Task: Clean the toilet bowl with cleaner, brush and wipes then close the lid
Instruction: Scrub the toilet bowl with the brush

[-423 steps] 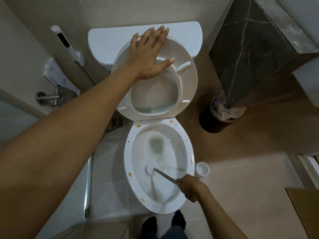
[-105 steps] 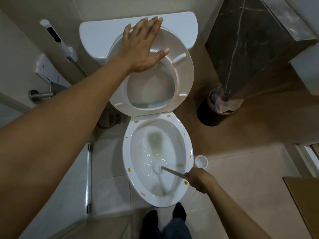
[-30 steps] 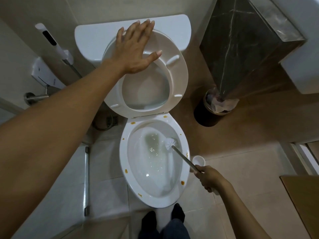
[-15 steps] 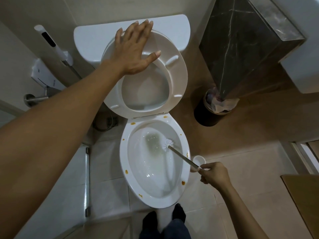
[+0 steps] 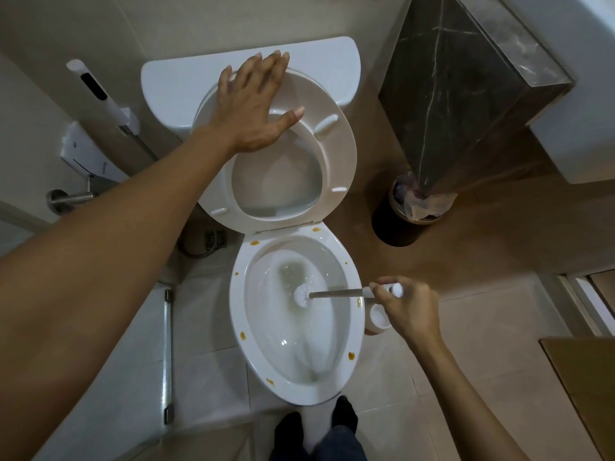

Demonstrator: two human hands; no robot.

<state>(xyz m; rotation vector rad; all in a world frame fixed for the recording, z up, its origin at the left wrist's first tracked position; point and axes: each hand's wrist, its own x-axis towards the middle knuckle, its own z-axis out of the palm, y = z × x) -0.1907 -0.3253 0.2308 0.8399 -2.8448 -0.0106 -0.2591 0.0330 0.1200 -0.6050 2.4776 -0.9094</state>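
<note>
The toilet bowl (image 5: 296,390) is set in front of the cistern (image 5: 173,84), with the raised seat (image 5: 339,168) leaned back against it and the left hand (image 5: 256,104) laid flat on the seat's upper part. The brush (image 5: 304,296) is held inside the bowl by the right hand (image 5: 411,309), its handle crossing the bowl's right rim, and the brush holder (image 5: 379,319) is placed on the floor just beside that rim. A bin (image 5: 399,224) is found further right, behind the holder and at the foot of the stone column (image 5: 449,94), while a wall rail (image 5: 66,197) is fixed to the left.
</note>
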